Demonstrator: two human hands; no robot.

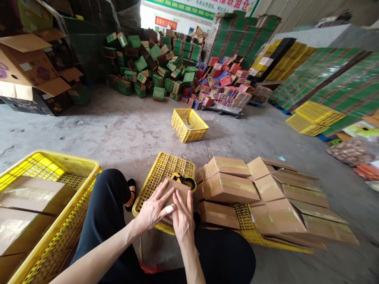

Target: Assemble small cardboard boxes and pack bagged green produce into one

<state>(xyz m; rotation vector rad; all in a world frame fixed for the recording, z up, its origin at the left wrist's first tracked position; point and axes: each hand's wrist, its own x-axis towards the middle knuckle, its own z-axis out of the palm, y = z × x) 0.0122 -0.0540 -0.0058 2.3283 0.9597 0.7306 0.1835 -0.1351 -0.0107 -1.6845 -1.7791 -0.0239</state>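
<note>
Both of my hands lie flat on top of a small cardboard box (180, 190), which rests on an upturned yellow plastic crate (161, 167) between my knees. My left hand (158, 204) has its fingers spread across the box's left part. Beside it, my right hand (182, 216) presses on the right part with straight fingers, thumb side close to the left hand. Just behind the box sits a tape dispenser (184, 180) in black and orange, with a yellowish roll. My hands hide much of the box.
At my left stands a large yellow crate (84, 158) holding taped boxes (32, 193). To my right, several cardboard boxes (231, 185) are stacked on another yellow crate (247, 221). Ahead is a small yellow basket (191, 134). Green boxes (158, 93) are heaped farther back.
</note>
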